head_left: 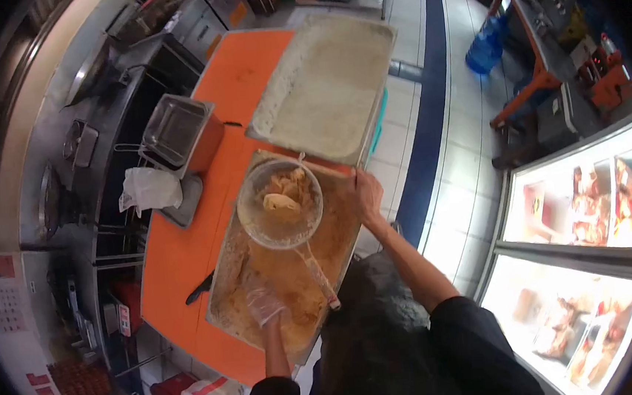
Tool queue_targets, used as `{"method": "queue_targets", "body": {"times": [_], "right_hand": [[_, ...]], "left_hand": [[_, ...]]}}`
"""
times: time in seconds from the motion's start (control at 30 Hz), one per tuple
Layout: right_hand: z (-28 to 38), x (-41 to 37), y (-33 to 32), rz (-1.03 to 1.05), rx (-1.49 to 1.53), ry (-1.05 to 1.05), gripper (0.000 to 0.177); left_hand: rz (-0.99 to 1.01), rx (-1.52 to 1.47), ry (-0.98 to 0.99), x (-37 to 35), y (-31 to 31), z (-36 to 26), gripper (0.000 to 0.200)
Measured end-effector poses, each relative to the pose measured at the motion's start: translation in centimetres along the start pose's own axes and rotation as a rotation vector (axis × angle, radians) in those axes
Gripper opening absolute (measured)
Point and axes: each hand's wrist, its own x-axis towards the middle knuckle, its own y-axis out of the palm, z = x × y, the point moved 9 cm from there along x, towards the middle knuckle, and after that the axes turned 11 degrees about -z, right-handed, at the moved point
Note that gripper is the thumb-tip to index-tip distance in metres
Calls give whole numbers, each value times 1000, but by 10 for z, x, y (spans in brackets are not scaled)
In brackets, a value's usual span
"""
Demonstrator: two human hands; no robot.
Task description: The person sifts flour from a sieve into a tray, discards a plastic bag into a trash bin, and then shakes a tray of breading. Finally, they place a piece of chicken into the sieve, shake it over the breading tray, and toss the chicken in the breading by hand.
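A metal tray (222, 279) with tan, crumbly breading lies on the orange table in front of me. My left hand (265, 305), in a clear plastic glove, is down on the breading near the tray's close end, fingers stretched forward. My bare right hand (367, 196) is closed around the tray's far right corner. Across the tray rests a round strainer (259, 228) with a long, coated handle (316, 272) pointing toward me. Several breaded pieces (285, 196) that look like meat lie in it. Neither hand touches the strainer.
Beyond stands a larger tray (329, 85) of pale flour. On the orange table (178, 282) are a black-handled utensil (201, 289), a metal container (177, 130) and a white plastic bag (150, 190). A lit display case (576, 251) is at right, with blue water jugs (484, 50) beyond.
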Motion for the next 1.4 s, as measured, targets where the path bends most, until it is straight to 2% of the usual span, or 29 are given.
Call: {"method": "queue_targets", "body": {"times": [0.03, 0.07, 0.13, 0.27, 0.33, 0.43, 0.57, 0.8, 0.93, 1.1, 1.23, 1.27, 1.33, 1.37, 1.4], "right_hand": [[2, -2, 3, 10, -29, -15, 28], [2, -3, 2, 31, -34, 5, 28], [10, 1, -5, 48, 19, 8, 26], [9, 3, -7, -7, 29, 15, 29], [11, 3, -10, -14, 69, 11, 26], [9, 4, -11, -4, 81, 23, 24], [7, 6, -15, -49, 90, 41, 23], [6, 10, -18, -71, 91, 69, 23], [8, 3, -14, -82, 113, 54, 24], [9, 3, -14, -50, 100, 36, 25], [6, 5, -10, -3, 99, 75, 25], [5, 5, -9, -1, 110, 81, 25], [5, 2, -10, -38, 93, 82, 27], [6, 0, -10, -31, 106, 73, 27], [7, 0, -10, -19, 109, 67, 27]], "left_hand": [[-50, 300, 372, -17, 17, -2, 46], [-25, 317, 370, -26, 14, -17, 46], [-128, 492, 413, -33, -5, -96, 50], [73, 193, 540, -45, 18, -144, 49], [115, 102, 642, -20, 28, -169, 48], [57, 70, 778, 56, 49, -216, 47], [93, 62, 849, 101, 77, -251, 45], [144, 25, 916, 84, 90, -251, 43], [233, -30, 961, 42, 81, -237, 42], [421, -98, 1002, -33, 29, -194, 40], [518, -86, 1031, -38, -16, -177, 39], [518, -73, 1028, -39, -10, -169, 39], [68, 48, 1110, -43, -5, -150, 35], [59, 56, 1097, -52, 5, -142, 35], [127, -20, 946, -55, 16, -132, 38]]}}
